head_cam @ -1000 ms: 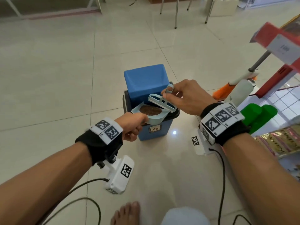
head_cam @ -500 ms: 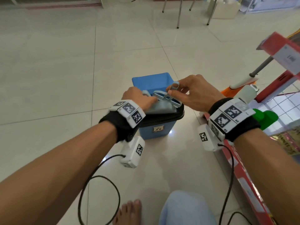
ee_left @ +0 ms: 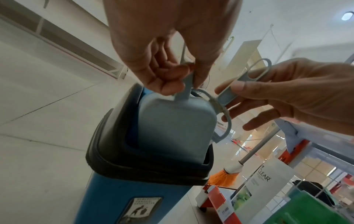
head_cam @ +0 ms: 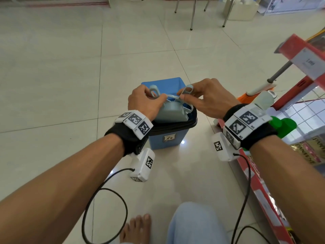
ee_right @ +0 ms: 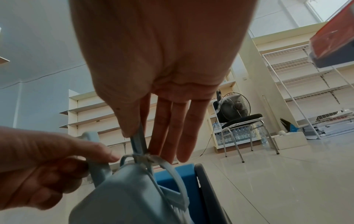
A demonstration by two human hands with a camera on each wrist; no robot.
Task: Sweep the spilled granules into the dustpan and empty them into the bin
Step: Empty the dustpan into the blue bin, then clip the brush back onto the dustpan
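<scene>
The blue bin (head_cam: 168,138) stands on the floor with a black rim (ee_left: 143,166) and its lid (head_cam: 163,86) swung up behind. A pale blue dustpan (head_cam: 168,114) is tipped upright, mouth down inside the bin, its back (ee_left: 176,128) facing me. My left hand (head_cam: 154,97) grips the dustpan handle (ee_left: 188,84) from above. My right hand (head_cam: 182,95) pinches the small brush's handle (ee_left: 247,78) between thumb and forefinger, the other fingers straight. The brush head (ee_right: 178,203) hangs at the dustpan's right side over the bin. The granules are hidden.
A broom with orange bristles (head_cam: 246,95) leans by the red shop shelf (head_cam: 307,55) on the right, with green items (head_cam: 284,125) on it. Chair legs (head_cam: 191,14) stand far back. My bare foot (head_cam: 137,228) and knee are near the bin. Open tiled floor lies to the left.
The dustpan went from level, with brown granules showing, to upright with its mouth in the bin. My left hand rose above the bin; the right hand kept the brush beside it.
</scene>
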